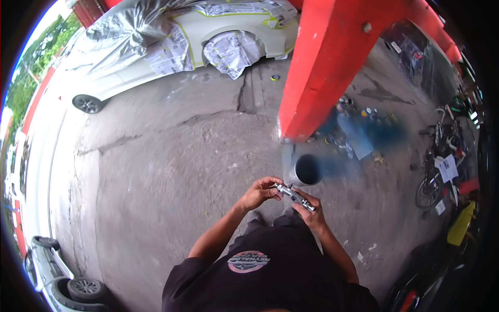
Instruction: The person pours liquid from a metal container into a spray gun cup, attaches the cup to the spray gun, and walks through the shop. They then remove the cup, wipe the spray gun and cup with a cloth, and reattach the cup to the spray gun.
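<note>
A small silver spray gun (295, 196) is held between my two hands in front of my body, slanting down to the right. My left hand (261, 192) pinches its upper-left end with thumb and fingertips. Around the lower-right part, the fingers of my right hand (310, 209) are closed, the thumb lying along its side. No cup shows on the gun. Just beyond my hands, on the floor, stands a dark round bucket (306, 170); its inside is too dark to make out.
A red pillar (325, 67) rises ahead, with cans and rags (356, 136) scattered by its base. Behind is a white car (228, 25) masked with newspaper and plastic. A bicycle (430, 187) and clutter stand right; another car (52, 270) is at lower left.
</note>
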A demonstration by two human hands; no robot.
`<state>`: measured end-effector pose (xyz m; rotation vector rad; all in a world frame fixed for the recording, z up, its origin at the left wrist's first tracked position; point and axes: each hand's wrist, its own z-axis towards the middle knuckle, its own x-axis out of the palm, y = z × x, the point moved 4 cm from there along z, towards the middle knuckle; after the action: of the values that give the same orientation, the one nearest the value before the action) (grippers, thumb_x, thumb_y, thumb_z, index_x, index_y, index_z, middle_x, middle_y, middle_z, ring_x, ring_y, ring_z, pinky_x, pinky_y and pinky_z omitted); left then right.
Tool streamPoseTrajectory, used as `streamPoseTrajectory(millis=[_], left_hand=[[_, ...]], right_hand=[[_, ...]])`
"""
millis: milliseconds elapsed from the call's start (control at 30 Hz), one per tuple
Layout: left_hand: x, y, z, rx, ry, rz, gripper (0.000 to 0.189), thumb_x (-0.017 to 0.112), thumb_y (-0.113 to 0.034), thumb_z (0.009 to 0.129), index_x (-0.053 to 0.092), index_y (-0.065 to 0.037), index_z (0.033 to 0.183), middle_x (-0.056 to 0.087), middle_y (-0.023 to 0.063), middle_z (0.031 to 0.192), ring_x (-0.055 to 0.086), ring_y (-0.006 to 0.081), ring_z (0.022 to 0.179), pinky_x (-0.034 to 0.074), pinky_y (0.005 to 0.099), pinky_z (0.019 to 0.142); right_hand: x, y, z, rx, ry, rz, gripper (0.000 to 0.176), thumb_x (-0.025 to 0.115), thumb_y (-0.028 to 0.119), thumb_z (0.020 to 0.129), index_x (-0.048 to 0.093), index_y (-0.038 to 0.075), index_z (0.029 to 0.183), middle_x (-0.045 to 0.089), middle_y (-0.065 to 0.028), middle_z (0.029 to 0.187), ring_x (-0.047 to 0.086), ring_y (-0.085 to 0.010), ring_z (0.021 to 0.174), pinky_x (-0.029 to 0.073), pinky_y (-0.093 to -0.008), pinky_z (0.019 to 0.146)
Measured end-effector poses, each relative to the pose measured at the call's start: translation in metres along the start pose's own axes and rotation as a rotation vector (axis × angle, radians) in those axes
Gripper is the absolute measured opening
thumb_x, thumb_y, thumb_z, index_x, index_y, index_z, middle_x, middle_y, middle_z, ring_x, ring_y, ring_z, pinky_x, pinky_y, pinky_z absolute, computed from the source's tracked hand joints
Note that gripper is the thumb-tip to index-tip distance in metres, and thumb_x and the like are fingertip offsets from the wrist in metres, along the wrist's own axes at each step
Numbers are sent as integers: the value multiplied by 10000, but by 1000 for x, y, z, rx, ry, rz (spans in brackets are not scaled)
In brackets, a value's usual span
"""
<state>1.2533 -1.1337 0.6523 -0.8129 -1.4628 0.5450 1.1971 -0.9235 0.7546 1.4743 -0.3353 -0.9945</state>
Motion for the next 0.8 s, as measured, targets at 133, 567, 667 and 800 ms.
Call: streamPoseTrajectory(millis=[133, 567, 667, 800], left_hand=[[20, 31, 31, -231, 123, 5, 354, 663, -264, 1082, 640, -32, 1349, 691, 110, 1227, 709, 231, 1091, 597, 411, 965], [205, 147, 150, -368, 409, 204, 373, 622, -292, 1107, 653, 0, 1338, 698, 99, 1206, 696, 206, 1017, 610, 401, 914], [255, 186, 187, -485, 424, 328, 495, 609, -405, 1106, 651, 43, 1310, 697, 119, 1178, 688, 203, 968, 608, 388, 873], [341, 231, 220, -418, 477, 207, 508, 676, -430, 1066, 638, -10, 1349, 675, 118, 1298, 667, 249, 1196, 577, 423, 1001]], right_hand=[[-26, -13, -41, 64, -131, -46, 440, 728, 78, 897, 707, -1, 1330, 768, -220, 1209, 774, -351, 1079, 600, -402, 898], [-181, -66, -200, 226, -485, 131, 461, 704, 136, 956, 680, 6, 1397, 780, -191, 1184, 759, -255, 1044, 571, -367, 927], [-232, -72, -235, 273, -516, 152, 462, 688, 109, 966, 668, 10, 1418, 782, -165, 1163, 736, -210, 1036, 561, -348, 925], [-298, -114, -287, 260, -578, 161, 480, 691, 65, 958, 659, 15, 1434, 775, -151, 1146, 718, -181, 1007, 555, -329, 903]])
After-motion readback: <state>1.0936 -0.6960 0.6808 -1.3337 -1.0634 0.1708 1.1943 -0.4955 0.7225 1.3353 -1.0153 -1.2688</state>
